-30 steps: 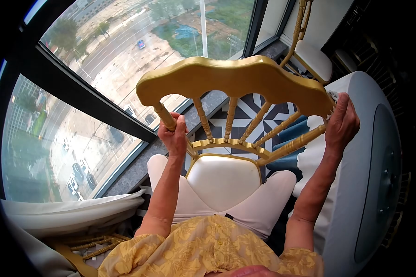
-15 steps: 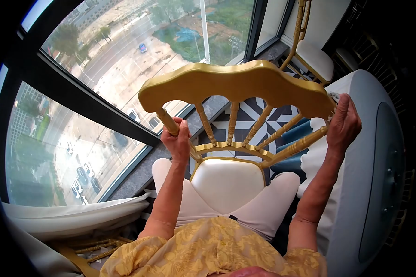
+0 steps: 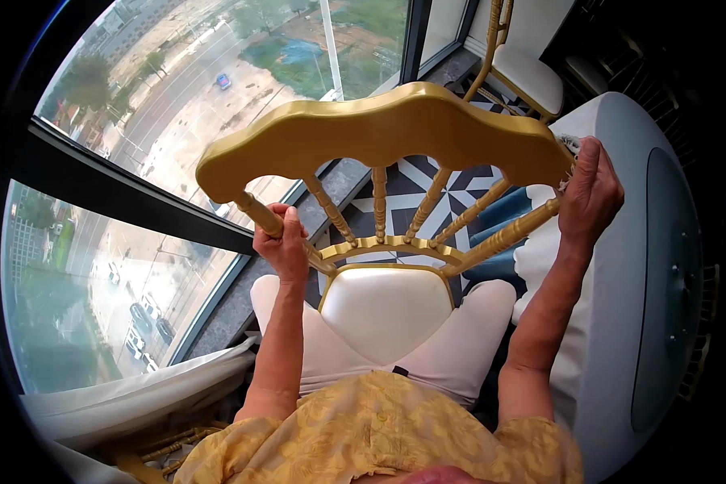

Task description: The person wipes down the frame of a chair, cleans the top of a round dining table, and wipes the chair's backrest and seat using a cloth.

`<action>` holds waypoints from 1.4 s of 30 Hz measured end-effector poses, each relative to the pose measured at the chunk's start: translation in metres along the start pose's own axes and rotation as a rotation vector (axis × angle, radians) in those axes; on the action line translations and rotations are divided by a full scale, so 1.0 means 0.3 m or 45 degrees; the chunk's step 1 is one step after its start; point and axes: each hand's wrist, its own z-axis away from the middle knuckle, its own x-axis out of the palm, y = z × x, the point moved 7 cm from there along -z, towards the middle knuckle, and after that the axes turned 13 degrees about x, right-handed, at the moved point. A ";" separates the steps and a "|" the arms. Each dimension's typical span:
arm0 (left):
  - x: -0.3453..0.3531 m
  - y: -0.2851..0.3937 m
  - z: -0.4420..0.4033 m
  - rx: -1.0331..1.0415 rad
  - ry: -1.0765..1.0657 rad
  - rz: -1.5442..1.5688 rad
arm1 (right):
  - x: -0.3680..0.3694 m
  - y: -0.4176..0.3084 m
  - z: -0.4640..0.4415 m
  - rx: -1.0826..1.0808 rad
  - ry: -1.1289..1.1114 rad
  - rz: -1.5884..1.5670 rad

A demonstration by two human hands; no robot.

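A gold chair [image 3: 379,129] with turned spindles and a white seat [image 3: 389,310] stands in front of me, its back facing up towards my head. My left hand [image 3: 282,246] is wrapped around the chair's left back post, just under the wavy top rail. At the rail's right end, my right hand [image 3: 591,194] presses a whitish, frayed-looking cloth [image 3: 570,145] against the chair's edge. Most of that cloth is hidden behind the fingers. The seat lies between my legs.
Large windows [image 3: 129,218] rise close on the left above a grey sill. A table with a white cloth [image 3: 577,355] and a glossy top [image 3: 669,290] stands close on the right. Another gold chair [image 3: 528,77] is at the back; a white curtain [image 3: 145,395] hangs lower left.
The top rail sits further left and looks larger in view. Both hands have shifted a little left and up with it, the left hand still on its post and the right at the rail's end.
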 end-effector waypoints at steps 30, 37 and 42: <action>0.005 0.013 0.006 0.100 0.049 -0.056 | 0.018 0.050 0.006 0.176 -0.032 -0.050; 0.008 0.018 0.005 0.096 0.012 -0.078 | 0.014 0.047 0.007 0.095 0.016 -0.054; 0.006 0.014 0.009 0.074 0.040 -0.043 | 0.009 0.034 0.004 0.117 0.003 -0.072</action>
